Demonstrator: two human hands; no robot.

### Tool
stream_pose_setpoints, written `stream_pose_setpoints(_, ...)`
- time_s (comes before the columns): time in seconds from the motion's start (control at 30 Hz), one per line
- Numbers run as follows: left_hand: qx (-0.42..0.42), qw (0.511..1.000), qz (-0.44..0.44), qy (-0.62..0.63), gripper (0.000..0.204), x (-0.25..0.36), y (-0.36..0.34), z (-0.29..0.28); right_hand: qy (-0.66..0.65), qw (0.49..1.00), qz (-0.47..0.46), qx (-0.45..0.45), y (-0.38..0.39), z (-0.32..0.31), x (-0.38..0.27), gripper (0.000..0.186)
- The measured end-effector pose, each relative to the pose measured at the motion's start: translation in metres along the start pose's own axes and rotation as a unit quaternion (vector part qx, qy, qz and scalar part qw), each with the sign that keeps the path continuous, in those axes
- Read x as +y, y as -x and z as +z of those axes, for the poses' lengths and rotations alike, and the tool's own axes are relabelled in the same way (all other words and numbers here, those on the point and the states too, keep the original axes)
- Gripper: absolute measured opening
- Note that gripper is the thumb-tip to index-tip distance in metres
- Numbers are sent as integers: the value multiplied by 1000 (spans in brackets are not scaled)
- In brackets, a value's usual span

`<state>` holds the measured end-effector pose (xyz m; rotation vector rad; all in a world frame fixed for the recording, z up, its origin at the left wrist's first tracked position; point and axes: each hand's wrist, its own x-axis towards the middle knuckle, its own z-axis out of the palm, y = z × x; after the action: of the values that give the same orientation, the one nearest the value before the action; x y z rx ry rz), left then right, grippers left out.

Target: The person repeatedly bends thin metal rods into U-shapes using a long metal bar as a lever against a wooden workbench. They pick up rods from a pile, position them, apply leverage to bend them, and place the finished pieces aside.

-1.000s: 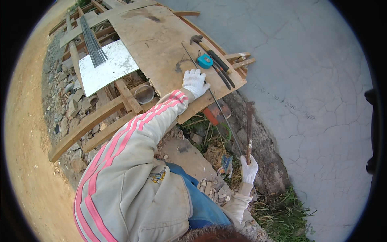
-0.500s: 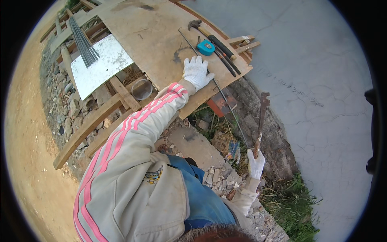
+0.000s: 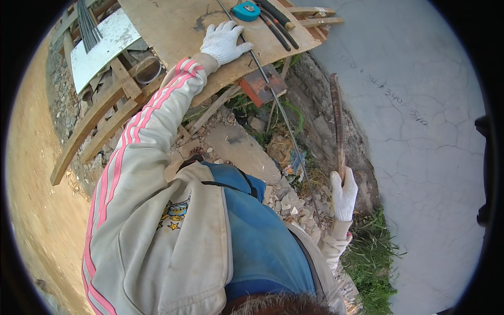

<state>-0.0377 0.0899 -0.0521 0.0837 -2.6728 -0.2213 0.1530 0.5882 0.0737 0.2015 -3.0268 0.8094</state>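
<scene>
My left hand [image 3: 224,43], in a white knit glove, lies on a worn wooden board [image 3: 167,31] with its fingers spread. Its thumb reaches across a thin steel rod [image 3: 283,114], which runs off the board's edge and slants down toward my right side. In my right hand [image 3: 344,195], also gloved, is the handle of a rusty rebar bending wrench [image 3: 336,113], held upright over the ground and apart from the rod. A teal tape measure [image 3: 245,11] sits beyond my left hand, beside a tool with two dark handles [image 3: 279,32] and a dark hammer handle [image 3: 277,14].
Under the board's near edge is a reddish block [image 3: 261,86]. Farther left, a pale sheet [image 3: 107,46] carries a bundle of thin rods [image 3: 87,26], near a clear round container [image 3: 148,70] and timber beams [image 3: 86,128]. Rubble, grass [image 3: 367,252] and a cracked grey surface [image 3: 420,157] lie around.
The view has shifted, so the board and its tools sit higher and farther left. The wrench has turned, and its notched head no longer shows clearly. My left hand stays on the board by the rod.
</scene>
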Motion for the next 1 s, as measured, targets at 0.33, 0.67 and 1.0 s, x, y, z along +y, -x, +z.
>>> stream_pose_setpoints(0.33,13,996,-73,45,79,4,4,4,2,970,-80,-231,-106,19,77,43)
stream_pose_setpoints(0.67,-7,998,-68,3,74,13,9,-18,100,931,-214,-280,-234,25,78,49)
stream_pose_setpoints(1.0,12,998,-60,11,75,10,9,-13,165,912,-236,-292,-273,32,62,52)
